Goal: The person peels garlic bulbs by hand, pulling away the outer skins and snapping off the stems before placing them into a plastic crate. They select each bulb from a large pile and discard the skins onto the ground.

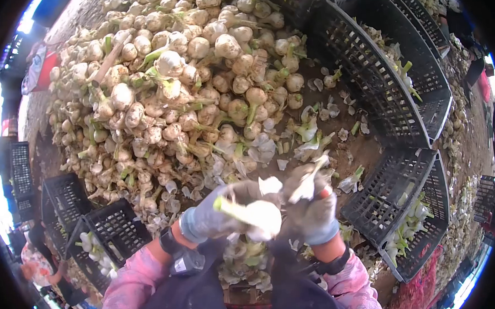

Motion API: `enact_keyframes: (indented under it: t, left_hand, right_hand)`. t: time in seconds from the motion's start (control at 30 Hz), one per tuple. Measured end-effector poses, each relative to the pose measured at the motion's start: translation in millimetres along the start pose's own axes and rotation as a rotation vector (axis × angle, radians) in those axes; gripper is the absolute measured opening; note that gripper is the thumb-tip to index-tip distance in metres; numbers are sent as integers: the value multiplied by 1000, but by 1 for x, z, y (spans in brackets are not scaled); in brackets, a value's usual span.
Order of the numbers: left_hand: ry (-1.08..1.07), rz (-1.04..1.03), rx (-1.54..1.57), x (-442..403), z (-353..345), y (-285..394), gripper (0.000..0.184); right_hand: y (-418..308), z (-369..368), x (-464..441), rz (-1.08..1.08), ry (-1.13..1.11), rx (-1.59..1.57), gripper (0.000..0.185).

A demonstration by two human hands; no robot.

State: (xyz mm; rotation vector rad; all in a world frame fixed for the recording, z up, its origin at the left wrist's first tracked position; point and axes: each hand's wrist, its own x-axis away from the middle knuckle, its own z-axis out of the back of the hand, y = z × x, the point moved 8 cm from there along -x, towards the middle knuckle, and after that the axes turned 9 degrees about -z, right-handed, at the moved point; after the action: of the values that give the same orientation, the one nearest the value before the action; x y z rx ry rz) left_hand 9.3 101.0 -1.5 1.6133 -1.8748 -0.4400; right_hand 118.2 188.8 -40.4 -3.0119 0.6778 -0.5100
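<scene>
My left hand (220, 214), in a grey-white glove, is closed around a pale garlic bulb (265, 218) whose short green stem points up and left. Close beside it, my gloved right hand (312, 210) is closed and blurred by motion. A strip of papery garlic skin (308, 184) sticks up from its fingers, and a small red thing (324, 193) shows at them, too blurred to name. Between the hands is a white flake of skin (270, 184). Ahead of both hands rises a big heap of garlic bulbs (199, 84), many with soil and stems.
Black plastic crates (367, 81) stand at the right; a lower crate (395, 202) there holds garlic stems and skins. More black crates (114, 226) stand at the left, one with white bulbs (96, 252). Peelings (244, 261) lie between my legs. Other people are at the edges.
</scene>
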Motion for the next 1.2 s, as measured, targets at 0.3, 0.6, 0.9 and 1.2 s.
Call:
enact_keyframes:
  t: [0.3,0.6,0.9,1.2]
  left_hand:
    - [367,-310,-152,-6,34,5,61]
    - [-59,-3,-785,-5,33,26,29]
    - [-409,270,-1439,-16,-5,18,41]
    - [-64,77,-641,-1,25,5,28]
  right_hand:
    - [16,-40,2,-144,65,918,75]
    - [-11,-58,9,-85,31,1503,68]
    - [8,-56,9,-370,-179,1974,81]
    - [11,-46,6,-237,-255,1687,73]
